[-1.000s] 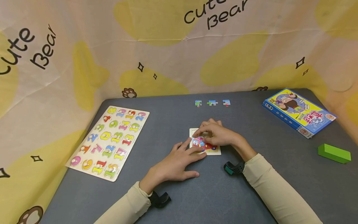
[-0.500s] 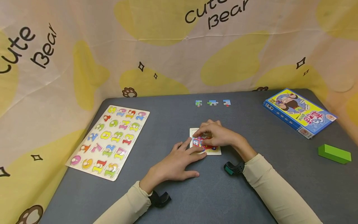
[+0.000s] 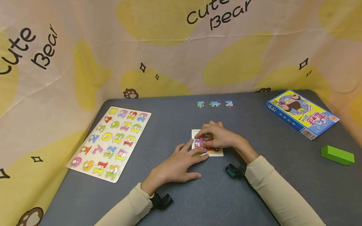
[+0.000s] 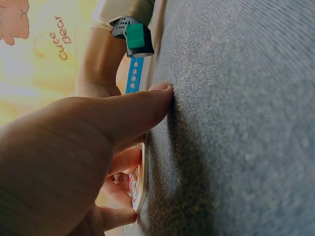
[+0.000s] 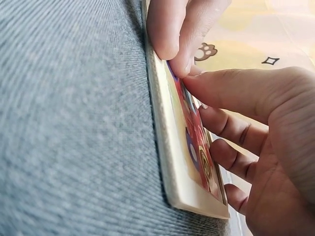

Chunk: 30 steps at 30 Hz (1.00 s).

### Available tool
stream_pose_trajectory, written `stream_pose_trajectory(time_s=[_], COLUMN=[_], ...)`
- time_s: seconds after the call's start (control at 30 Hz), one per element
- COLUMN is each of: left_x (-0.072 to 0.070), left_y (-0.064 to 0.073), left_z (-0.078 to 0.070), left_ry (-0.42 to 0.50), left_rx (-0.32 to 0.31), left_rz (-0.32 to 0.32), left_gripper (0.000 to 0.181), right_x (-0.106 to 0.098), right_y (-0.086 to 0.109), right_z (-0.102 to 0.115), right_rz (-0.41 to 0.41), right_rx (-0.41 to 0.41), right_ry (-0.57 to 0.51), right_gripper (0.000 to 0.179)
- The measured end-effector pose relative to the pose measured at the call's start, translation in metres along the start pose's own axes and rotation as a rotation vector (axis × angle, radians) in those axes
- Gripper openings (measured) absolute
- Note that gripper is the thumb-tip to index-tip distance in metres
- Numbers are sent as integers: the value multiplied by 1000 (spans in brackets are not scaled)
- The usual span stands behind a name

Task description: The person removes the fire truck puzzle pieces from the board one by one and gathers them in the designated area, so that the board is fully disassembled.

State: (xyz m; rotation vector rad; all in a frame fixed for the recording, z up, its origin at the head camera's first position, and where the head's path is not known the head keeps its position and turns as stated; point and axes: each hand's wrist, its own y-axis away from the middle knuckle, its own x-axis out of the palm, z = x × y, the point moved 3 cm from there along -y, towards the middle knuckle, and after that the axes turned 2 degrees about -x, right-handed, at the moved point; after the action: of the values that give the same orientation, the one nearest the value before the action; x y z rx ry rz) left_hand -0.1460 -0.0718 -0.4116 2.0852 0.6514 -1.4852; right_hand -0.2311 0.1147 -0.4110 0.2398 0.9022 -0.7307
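Puzzle board: a small pale-rimmed puzzle board (image 3: 217,153) lies flat about the middle of the tabletop (image 3: 169,116), both hands on it.
Picture: a red vehicle (image 3: 199,143) shows between the fingers; much of it is covered.
Left hand: the left hand (image 3: 181,164) lies palm down at the board's near left corner, fingertips touching the board, thumb out to the side on the cloth-like surface.
Left grip: loose, fingers extended and spread, holding nothing.
Right hand: the right hand (image 3: 220,135) arches over the board from its right side, fingers bent; in the right wrist view its thumb (image 5: 226,91) touches the picture just beside the left fingertips.
Right grip: cannot tell whether it pinches a piece or only presses.
Loose pieces: left piece (image 3: 200,104), middle piece (image 3: 215,104) and right piece (image 3: 229,104), in a row near the far edge, apart from each other.
Number board: a number board (image 3: 97,158) with coloured numerals lies slanted along the left edge.
Box: a blue and yellow box (image 3: 304,113) lies at the far right corner.
Block: a green block (image 3: 337,154) lies by the right edge, nearer than the box.
Backdrop: a yellow-patched cloth (image 3: 169,47) lettered "Cute Bear" hangs behind the far edge.
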Motion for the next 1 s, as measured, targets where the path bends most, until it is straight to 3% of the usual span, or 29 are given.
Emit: stream_pose_trajectory(time_s=[1.0], left_x=[-1], left_y=[2], left_z=[-1], left_ry=[2], left_rx=[-1], left_rz=[3], left_gripper=[67], right_x=[5], right_y=[-2], right_z=[-6], right_rz=[-30], right_rx=[-2], right_ry=[-15], right_gripper=[31])
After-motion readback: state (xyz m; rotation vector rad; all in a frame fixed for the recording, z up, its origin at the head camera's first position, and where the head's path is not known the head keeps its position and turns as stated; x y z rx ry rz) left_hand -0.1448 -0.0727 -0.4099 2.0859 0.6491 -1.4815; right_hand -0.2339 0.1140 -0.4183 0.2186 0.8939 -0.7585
